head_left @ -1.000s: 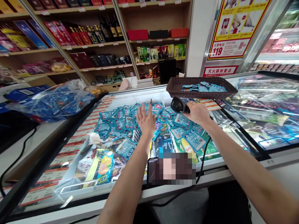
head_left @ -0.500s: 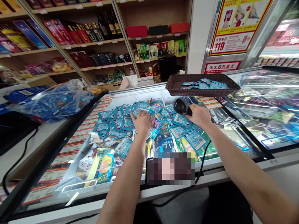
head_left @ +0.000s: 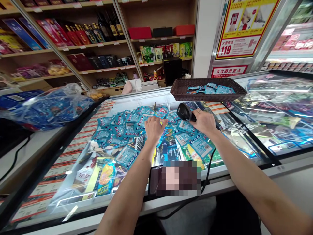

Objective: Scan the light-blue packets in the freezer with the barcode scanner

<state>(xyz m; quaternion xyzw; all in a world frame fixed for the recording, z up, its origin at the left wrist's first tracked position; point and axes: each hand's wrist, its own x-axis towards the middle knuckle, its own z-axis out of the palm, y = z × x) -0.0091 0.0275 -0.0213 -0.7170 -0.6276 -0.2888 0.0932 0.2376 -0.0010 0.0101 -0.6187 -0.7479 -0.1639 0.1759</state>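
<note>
At the bottom centre of the frame, a phone (head_left: pixel 171 180) with a pixelated screen lies on the front edge of a glass-topped freezer (head_left: pixel 220 188). A black cable (head_left: pixel 208 169) curves past the phone's right end and up to the right forearm. Near the middle of the frame, the left hand (head_left: pixel 154 130) is palm down over the blue packets (head_left: pixel 128 123), its fingers side by side and slightly bent, the thumb standing apart; whether the fingertips touch a packet, I cannot tell. The packets overlap in a wide spread across the freezer top, from left of centre to right of centre. Right of the left hand, the right hand (head_left: pixel 205 122) is wrapped around the handle of a black scanner (head_left: pixel 185 112), whose head points left above the packets. Beyond it, a brown woven basket (head_left: pixel 207 97) holds more blue packets. A plastic bag (head_left: pixel 49 107) sits at the left; stocked shelves (head_left: pixel 97 68) fill the upper left.
</note>
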